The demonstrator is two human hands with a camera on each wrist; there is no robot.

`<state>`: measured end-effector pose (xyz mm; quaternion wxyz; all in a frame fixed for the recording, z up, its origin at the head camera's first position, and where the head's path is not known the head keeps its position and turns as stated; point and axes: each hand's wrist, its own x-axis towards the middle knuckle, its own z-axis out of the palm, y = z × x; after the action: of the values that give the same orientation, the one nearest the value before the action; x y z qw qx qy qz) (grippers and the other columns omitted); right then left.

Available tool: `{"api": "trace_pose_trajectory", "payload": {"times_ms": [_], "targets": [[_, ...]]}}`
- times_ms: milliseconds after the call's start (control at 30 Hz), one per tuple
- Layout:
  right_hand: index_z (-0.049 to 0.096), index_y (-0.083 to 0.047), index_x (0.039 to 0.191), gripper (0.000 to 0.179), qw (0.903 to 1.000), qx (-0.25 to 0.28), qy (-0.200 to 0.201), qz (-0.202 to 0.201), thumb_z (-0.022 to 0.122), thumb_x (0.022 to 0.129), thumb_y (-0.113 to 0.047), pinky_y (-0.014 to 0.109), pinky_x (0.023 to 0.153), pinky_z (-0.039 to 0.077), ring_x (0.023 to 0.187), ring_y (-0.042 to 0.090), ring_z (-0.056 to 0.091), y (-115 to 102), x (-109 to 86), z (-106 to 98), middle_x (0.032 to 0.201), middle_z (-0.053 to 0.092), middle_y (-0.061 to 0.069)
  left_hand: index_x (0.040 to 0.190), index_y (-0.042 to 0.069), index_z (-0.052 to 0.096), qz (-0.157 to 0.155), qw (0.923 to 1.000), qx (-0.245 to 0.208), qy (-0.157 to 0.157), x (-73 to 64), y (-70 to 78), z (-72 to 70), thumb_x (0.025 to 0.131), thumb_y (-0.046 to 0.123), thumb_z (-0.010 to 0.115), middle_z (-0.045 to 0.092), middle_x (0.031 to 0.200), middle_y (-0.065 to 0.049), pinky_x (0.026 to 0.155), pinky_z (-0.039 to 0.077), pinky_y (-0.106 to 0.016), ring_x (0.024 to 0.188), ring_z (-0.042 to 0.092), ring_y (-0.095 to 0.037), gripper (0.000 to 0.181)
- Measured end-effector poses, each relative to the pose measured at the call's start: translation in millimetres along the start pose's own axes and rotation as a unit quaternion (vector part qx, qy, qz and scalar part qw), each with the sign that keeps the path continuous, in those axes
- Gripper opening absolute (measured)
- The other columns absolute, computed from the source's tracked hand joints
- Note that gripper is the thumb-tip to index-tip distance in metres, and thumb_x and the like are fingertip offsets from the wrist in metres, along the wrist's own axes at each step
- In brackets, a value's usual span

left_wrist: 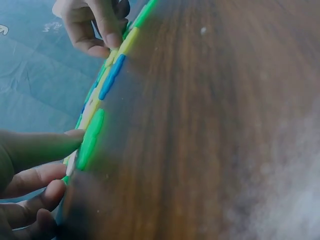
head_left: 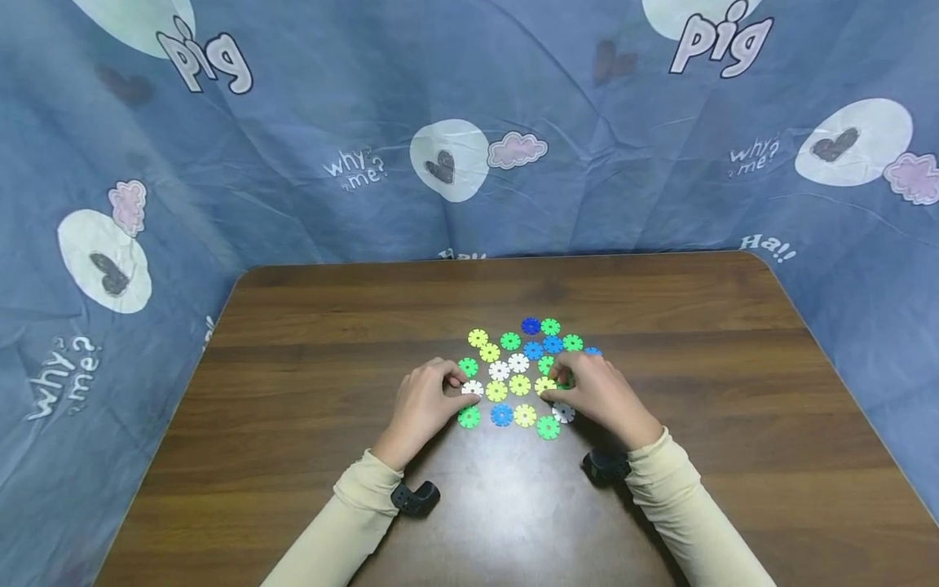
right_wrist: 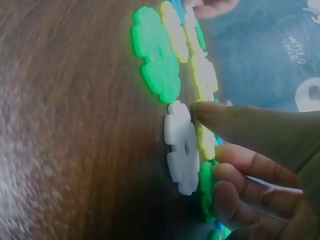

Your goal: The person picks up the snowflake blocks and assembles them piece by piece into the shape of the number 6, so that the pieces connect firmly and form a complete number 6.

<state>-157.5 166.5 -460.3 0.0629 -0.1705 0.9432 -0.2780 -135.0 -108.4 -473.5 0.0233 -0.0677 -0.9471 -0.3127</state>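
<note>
Flat notched snowflake discs in green, yellow, white and blue lie in a loose cluster on the wooden table. At its left edge my left hand (head_left: 429,397) pinches a white snowflake disc (head_left: 473,389) between thumb and fingers. Just below that thumb lies a green disc (left_wrist: 91,140). On the right side, my right hand (head_left: 603,398) pinches a yellow snowflake disc (right_wrist: 205,142), thumb on the near edge and fingers on the far one. A white disc (right_wrist: 181,150) and a green disc (right_wrist: 160,55) lie close by. Part of the cluster's right side is hidden under my right hand.
The brown wooden table (head_left: 308,326) runs back to a blue printed cloth (head_left: 293,204) hanging behind it. A dark blue disc (head_left: 531,326) lies at the cluster's far edge. Black bands circle both wrists.
</note>
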Motion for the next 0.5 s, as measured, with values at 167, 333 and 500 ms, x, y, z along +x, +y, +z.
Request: {"api": "trace_pose_trajectory", "payload": {"times_ms": [167, 333, 500], "targets": [[0.069, -0.012, 0.091, 0.025, 0.9997, 0.022, -0.005, -0.004, 0.090, 0.080, -0.022, 0.029, 0.066, 0.052, 0.071, 0.008, 0.061, -1.3, -0.1, -2.1, 0.080, 0.070, -0.003, 0.088, 0.017, 0.073, 0.006, 0.9997, -0.025, 0.000, 2.4, 0.2, 0.2, 0.074, 0.025, 0.094, 0.071, 0.088, 0.002, 0.070, 0.045, -0.030, 0.072, 0.056, -0.010, 0.027], [0.068, -0.009, 0.092, 0.024, 0.9989, 0.039, -0.002, -0.024, 0.089, 0.080, -0.015, 0.028, 0.065, 0.054, 0.070, 0.008, 0.064, -1.0, -0.5, -1.6, 0.079, 0.071, -0.001, 0.087, 0.012, 0.074, 0.017, 0.9963, -0.084, 0.006, 4.7, -2.4, -0.7, 0.075, 0.011, 0.091, 0.073, 0.080, 0.000, 0.065, 0.048, -0.024, 0.067, 0.058, -0.006, 0.021], [0.069, -0.009, 0.092, 0.016, 0.9968, 0.041, 0.019, -0.066, 0.083, 0.085, -0.007, 0.031, 0.069, 0.058, 0.073, 0.010, 0.069, -1.0, 0.9, -0.3, 0.080, 0.073, 0.000, 0.084, 0.008, 0.073, 0.039, 0.9924, -0.113, 0.030, 7.0, -5.7, -5.2, 0.081, 0.001, 0.085, 0.074, 0.075, -0.003, 0.070, 0.053, -0.027, 0.067, 0.066, -0.010, 0.013]]}}
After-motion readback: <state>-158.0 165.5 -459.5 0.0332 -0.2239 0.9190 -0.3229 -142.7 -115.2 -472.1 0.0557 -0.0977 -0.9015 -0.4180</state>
